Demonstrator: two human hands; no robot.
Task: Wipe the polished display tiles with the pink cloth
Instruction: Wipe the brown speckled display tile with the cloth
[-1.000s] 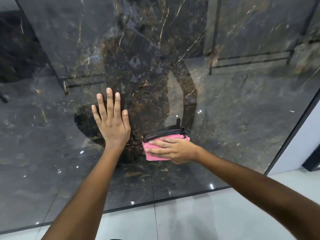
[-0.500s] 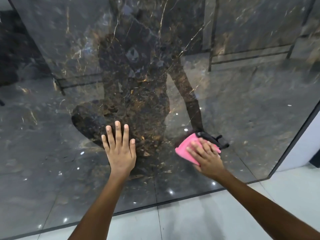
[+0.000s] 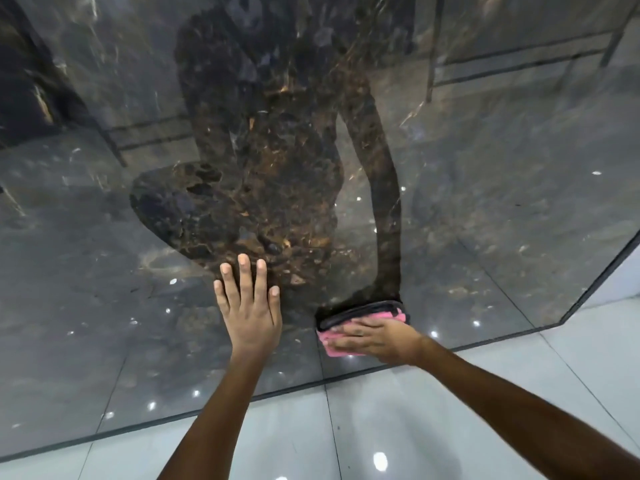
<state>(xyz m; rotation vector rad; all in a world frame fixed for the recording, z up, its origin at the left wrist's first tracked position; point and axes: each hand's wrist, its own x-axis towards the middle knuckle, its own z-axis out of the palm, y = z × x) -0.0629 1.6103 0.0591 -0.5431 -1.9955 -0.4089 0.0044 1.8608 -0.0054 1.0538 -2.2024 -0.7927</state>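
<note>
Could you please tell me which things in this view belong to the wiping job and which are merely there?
Part of the job:
pink cloth, pressed on the tile under the right hand
polished dark display tile
left hand, flat on the tile, fingers straight

Merely there:
pale floor tiles below the display tile
dark frame edge at right

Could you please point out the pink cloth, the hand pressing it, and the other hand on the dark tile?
pink cloth (image 3: 327, 338): head view, its bare left edge.
right hand (image 3: 375, 337): head view, back of the hand.
left hand (image 3: 251, 315): head view, back of the hand.
</note>
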